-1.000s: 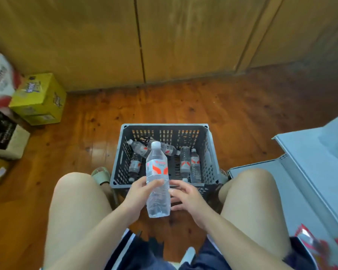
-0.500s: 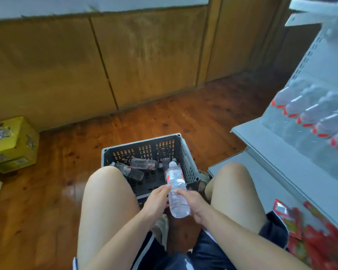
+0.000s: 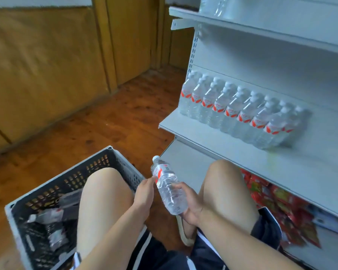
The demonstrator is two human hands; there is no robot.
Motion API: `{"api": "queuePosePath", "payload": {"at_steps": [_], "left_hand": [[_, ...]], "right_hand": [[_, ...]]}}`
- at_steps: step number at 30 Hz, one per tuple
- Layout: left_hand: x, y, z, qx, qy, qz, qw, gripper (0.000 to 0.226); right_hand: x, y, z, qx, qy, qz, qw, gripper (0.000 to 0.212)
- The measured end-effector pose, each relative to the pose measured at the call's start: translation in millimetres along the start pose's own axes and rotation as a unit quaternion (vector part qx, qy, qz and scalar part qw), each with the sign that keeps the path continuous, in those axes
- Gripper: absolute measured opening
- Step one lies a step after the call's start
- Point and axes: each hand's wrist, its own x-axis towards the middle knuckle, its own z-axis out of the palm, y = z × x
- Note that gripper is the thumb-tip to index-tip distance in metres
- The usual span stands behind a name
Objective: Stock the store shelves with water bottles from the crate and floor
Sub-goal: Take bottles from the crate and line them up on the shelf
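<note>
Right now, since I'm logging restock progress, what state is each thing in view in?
water bottle: capped, tilted, held between the knees.
right hand: grips the water bottle's lower half.
left hand: fingers touch the water bottle near its label.
crate: open-topped, loose bottles lying inside.
middle shelf: partly stocked, row of bottles standing upright.
snack packets: lying on the bottom shelf.

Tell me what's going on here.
A person sits or squats on the wooden floor between a grey crate and a white shelf unit. Their right hand grips a water bottle by its lower body, tilted with the cap up, while the left hand touches its side with the fingertips. The crate holds a few more bottles lying down. The middle shelf carries a row of upright bottles.
</note>
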Motion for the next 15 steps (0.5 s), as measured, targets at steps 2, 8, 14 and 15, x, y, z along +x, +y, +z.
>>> {"api": "queuePosePath", "payload": {"at_steps": [2,8,14,15], "left_hand": [[-3.3,10.9,14.0,-0.051,-0.049,-0.013,0.997,0.033],[-13.3,26.9,56.3,-0.099,-0.133,0.056,0.985,0.037],[-14.3,34.6,100.8,-0.058,-0.168,0.125,0.976,0.043],[-15.2,34.9,110.5,-0.045,-0.174,0.128,0.975,0.046]], "right_hand": [[-8.7,-2.6,-7.6,0.043,-0.004,-0.001,0.999,0.047],[-34.1,-9.7,-47.7,0.142,-0.021,-0.052,0.988,0.05],[-63.1,-13.5,-96.2,0.031,0.089,-0.109,0.99,0.048],[-68.5,-13.6,-103.4,0.015,0.108,-0.115,0.987,0.047]]}}
